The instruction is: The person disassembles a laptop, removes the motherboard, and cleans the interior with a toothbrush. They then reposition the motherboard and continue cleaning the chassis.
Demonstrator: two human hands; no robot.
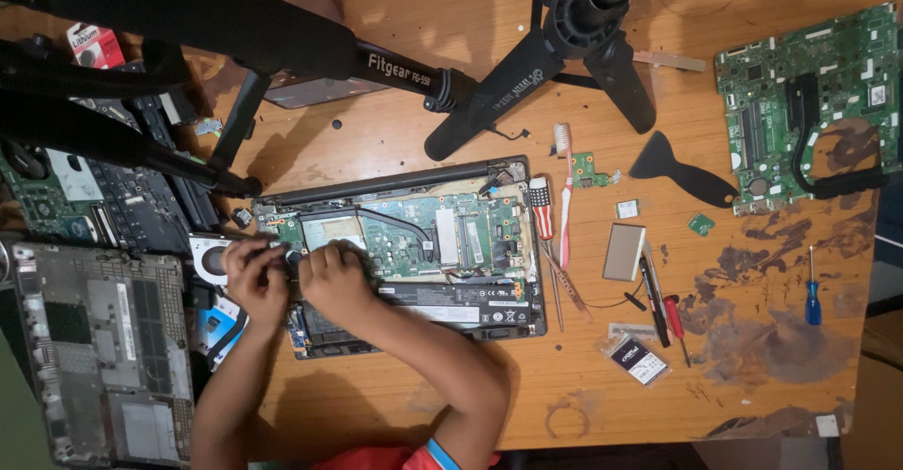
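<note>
Wooden table, worn and stained toward its right edge, carries an opened laptop near the centre, bottom cover off, green board and black battery exposed. Both hands work at the laptop's left end, close together. Left hand is curled, fingertips bunched at the edge beside the round fan. Right hand is curled too, knuckles up, fingers pressed down on the board; what they pinch cannot be told. A grey bottom cover lies at the table's left edge. A toothbrush and a striped-handled screwdriver lie just right of the laptop. A second green motherboard sits at the far right corner. Black tripod legs cross the far edge.
</note>
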